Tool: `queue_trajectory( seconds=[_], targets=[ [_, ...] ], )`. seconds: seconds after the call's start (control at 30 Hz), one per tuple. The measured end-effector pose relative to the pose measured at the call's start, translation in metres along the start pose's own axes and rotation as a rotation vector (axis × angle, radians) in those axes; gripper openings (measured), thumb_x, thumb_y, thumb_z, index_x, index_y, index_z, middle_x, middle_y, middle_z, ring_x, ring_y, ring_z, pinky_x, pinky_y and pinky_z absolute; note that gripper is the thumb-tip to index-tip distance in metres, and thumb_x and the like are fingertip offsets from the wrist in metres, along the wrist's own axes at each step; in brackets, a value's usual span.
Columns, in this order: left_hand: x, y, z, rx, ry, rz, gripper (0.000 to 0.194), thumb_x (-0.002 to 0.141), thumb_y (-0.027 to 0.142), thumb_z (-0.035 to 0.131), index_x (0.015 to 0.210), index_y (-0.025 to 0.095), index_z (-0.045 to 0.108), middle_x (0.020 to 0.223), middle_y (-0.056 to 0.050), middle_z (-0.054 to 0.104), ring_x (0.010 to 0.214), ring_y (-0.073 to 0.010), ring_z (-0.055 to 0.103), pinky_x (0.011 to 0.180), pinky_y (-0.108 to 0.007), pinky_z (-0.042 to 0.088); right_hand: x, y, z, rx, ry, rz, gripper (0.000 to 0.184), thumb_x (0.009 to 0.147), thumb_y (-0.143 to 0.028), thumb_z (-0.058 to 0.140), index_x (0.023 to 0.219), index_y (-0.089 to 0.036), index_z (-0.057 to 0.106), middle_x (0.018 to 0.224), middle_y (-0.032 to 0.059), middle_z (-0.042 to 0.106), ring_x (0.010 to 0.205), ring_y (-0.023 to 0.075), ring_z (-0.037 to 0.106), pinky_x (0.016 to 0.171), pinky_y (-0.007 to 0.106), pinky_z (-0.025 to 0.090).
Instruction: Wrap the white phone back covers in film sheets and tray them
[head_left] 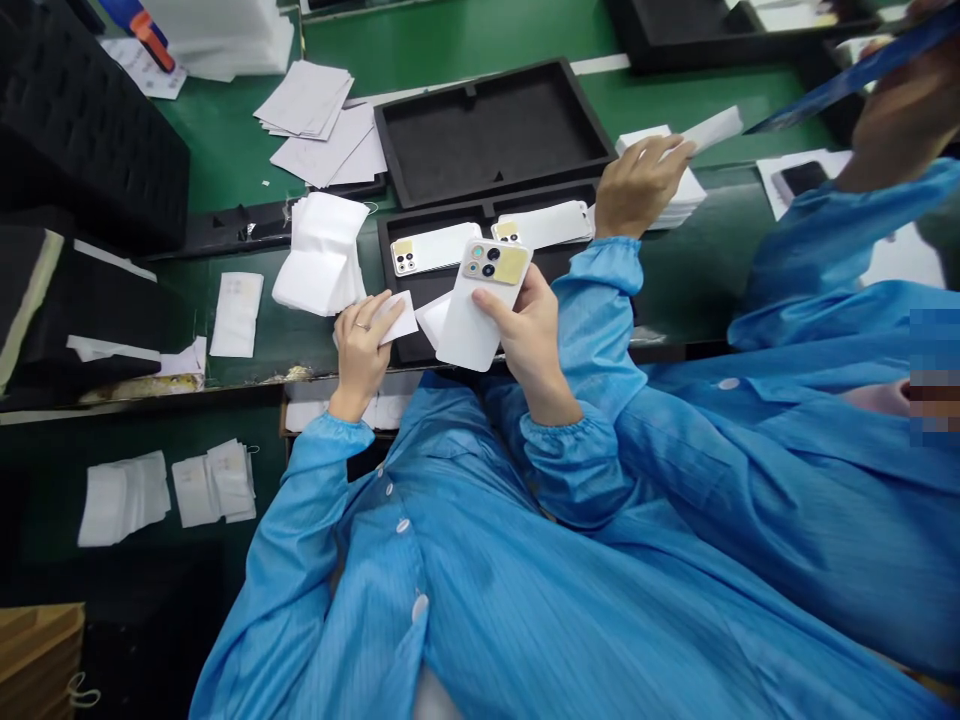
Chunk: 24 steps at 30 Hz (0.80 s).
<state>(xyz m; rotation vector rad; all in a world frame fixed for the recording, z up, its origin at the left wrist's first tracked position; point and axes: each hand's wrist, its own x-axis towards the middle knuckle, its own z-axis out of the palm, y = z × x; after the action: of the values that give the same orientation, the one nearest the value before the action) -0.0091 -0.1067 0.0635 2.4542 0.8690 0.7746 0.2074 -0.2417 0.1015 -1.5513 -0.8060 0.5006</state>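
Observation:
My right hand [534, 335] is closed around a white phone back cover [469, 330], thumb on its face. The cover has dark camera lenses and a yellowish patch at its upper end. My left hand [364, 345] pinches a small white sheet [401, 317] beside the black foam tray [420, 345]. Whether that sheet is a flat paper or a sleeve I cannot tell. In the tray lie more white phone back covers [442, 250], in two groups. Another white piece [433, 320] is partly hidden behind the held cover. A stack of white sleeves [322, 250] stands beyond my left hand.
An upturned-edge black tray [487, 135] lies behind. A co-worker's hand [641, 185] holds a white strip [712, 130] at right, close to my right arm; their other hand [900, 120] holds a blue object. White sheets [307, 100] and black crates [82, 130] are at left.

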Motion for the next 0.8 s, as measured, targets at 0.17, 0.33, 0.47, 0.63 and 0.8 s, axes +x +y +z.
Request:
queue_trajectory(
  seconds=[0.17, 0.33, 0.47, 0.63, 0.8],
  targets=[
    [-0.013, -0.009, 0.015, 0.030, -0.246, -0.059, 0.064, 0.103, 0.017, 0.054, 0.166, 0.030, 0.060, 0.183, -0.011, 0.043, 0.168, -0.0346, 0.044, 0.138, -0.064, 0.036, -0.001, -0.005, 0.000, 0.063, 0.016, -0.014, 0.074, 0.091, -0.080, 0.077, 0.144, -0.029, 0.065, 0.141, 0.0101, 0.076, 0.135, 0.0353, 0.073, 0.116, 0.051, 0.064],
    [-0.027, -0.015, 0.015, -0.027, -0.262, -0.074, 0.069, 0.104, 0.026, 0.061, 0.172, 0.029, 0.049, 0.184, -0.012, 0.041, 0.171, -0.0343, 0.040, 0.143, -0.066, 0.028, -0.004, -0.007, -0.006, 0.029, 0.006, 0.002, 0.071, 0.092, -0.081, 0.075, 0.141, -0.031, 0.067, 0.138, 0.0096, 0.077, 0.135, 0.0360, 0.073, 0.115, 0.052, 0.065],
    [-0.031, -0.009, 0.011, -0.014, -0.219, -0.074, 0.060, 0.104, 0.021, 0.059, 0.163, 0.029, 0.061, 0.178, -0.010, 0.051, 0.169, -0.0324, 0.045, 0.144, -0.063, 0.027, -0.005, 0.003, -0.010, 0.038, 0.017, -0.004, 0.066, 0.092, -0.077, 0.076, 0.137, -0.030, 0.068, 0.137, 0.0099, 0.076, 0.134, 0.0358, 0.073, 0.115, 0.052, 0.065],
    [-0.032, 0.001, 0.015, -0.073, -0.028, -0.062, 0.039, 0.113, 0.026, 0.049, 0.137, 0.031, 0.079, 0.154, -0.004, 0.075, 0.157, -0.0274, 0.061, 0.144, -0.059, 0.030, -0.009, 0.017, -0.012, 0.056, 0.052, 0.051, 0.066, 0.091, -0.074, 0.078, 0.138, -0.030, 0.066, 0.136, 0.0102, 0.077, 0.132, 0.0376, 0.074, 0.114, 0.056, 0.064],
    [-0.031, 0.006, 0.020, -0.128, 0.103, -0.118, 0.033, 0.115, 0.034, 0.051, 0.124, 0.034, 0.083, 0.136, -0.002, 0.084, 0.140, -0.0258, 0.075, 0.135, -0.058, 0.044, -0.013, 0.029, -0.013, 0.014, 0.060, 0.050, 0.066, 0.093, -0.071, 0.077, 0.145, -0.032, 0.062, 0.140, 0.0097, 0.076, 0.134, 0.0372, 0.074, 0.115, 0.056, 0.064]
  ],
)
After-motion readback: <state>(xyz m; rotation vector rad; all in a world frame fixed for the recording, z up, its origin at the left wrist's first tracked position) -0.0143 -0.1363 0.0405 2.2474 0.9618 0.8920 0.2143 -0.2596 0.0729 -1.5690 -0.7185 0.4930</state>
